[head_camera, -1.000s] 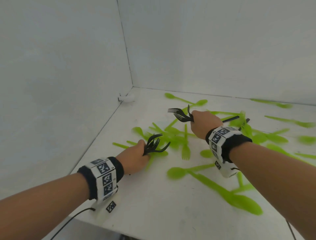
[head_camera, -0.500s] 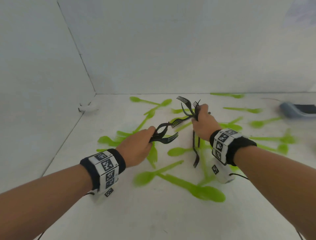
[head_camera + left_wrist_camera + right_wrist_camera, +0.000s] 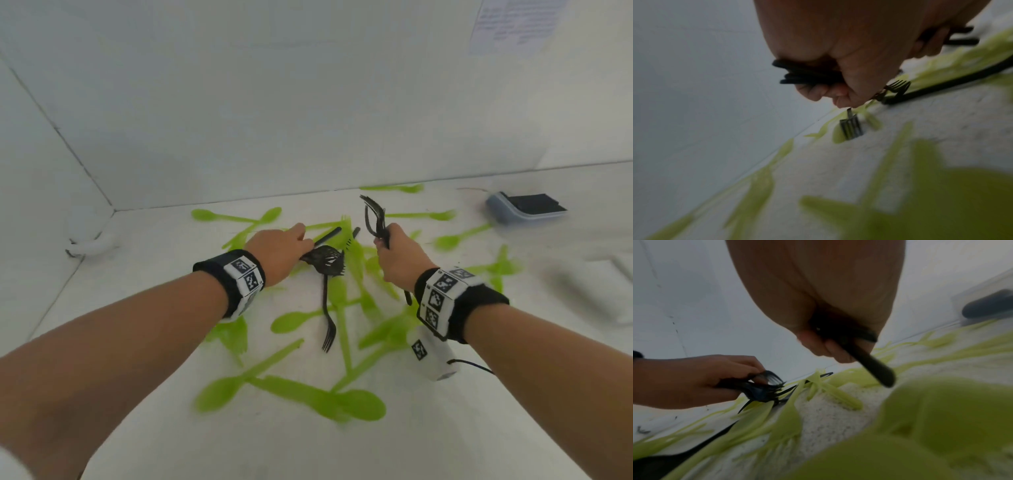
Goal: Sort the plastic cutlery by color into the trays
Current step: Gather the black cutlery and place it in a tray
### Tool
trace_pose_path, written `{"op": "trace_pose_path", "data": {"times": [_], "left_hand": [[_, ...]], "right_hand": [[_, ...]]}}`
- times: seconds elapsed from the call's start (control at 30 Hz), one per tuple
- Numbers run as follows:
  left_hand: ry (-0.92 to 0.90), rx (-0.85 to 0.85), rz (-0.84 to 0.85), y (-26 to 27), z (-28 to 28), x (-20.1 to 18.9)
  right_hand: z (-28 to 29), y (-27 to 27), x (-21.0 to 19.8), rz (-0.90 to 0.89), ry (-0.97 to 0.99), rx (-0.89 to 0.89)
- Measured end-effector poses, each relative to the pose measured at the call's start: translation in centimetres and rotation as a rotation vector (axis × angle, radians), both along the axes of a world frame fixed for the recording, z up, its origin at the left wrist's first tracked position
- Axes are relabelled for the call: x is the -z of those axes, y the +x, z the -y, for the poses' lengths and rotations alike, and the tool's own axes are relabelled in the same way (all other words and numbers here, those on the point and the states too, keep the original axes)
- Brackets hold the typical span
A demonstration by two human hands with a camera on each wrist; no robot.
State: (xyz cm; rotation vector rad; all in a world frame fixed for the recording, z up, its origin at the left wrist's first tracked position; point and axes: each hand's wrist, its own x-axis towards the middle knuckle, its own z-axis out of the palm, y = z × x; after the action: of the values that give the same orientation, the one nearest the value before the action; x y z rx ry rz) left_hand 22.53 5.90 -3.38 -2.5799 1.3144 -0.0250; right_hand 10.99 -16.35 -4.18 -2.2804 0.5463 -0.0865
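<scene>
My left hand [image 3: 287, 248] grips a bunch of black forks [image 3: 325, 263], tines pointing right, low over the table; its fingers reach to a black handle [image 3: 329, 235] lying among the green pieces. The same bunch of black forks [image 3: 764, 387] shows in the right wrist view. My right hand [image 3: 394, 253] holds several black forks [image 3: 373, 212] upright, their handles [image 3: 871, 365] sticking out below the fist. One loose black fork [image 3: 327, 318] lies on the table between my hands. Green cutlery [image 3: 308, 397] is scattered all over the white table.
A blue-grey tray [image 3: 503, 212] with dark contents sits at the back right near the wall. A blurred white object [image 3: 613, 291] lies at the right edge. White walls close the table on the left and back; a small white fitting [image 3: 89, 245] sits in the left corner.
The view has swung right, bringing the tray further in. My left hand moved forward to the black handle in the pile. My right hand has turned its forks more upright.
</scene>
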Motion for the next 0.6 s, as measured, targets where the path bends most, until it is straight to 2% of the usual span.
{"op": "trace_pose_path", "data": {"times": [0.1, 0.3, 0.47, 0.6], "left_hand": [[0.158, 0.106, 0.008, 1.9, 0.0, -0.8], [0.32, 0.102, -0.037, 2.5, 0.0, -0.9], [0.228, 0.099, -0.054, 2.8, -0.8, -0.3], [0.195, 0.182, 0.004, 2.8, -1.8, -0.6]], "right_hand": [[0.5, -0.1, 0.4, -0.056, -0.068, -0.076], [0.3, 1.7, -0.1, -0.035, -0.177, -0.211], [-0.6, 4.3, -0.3, -0.174, -0.392, -0.406], [-1.1, 5.2, -0.2, -0.231, -0.574, -0.501]]}}
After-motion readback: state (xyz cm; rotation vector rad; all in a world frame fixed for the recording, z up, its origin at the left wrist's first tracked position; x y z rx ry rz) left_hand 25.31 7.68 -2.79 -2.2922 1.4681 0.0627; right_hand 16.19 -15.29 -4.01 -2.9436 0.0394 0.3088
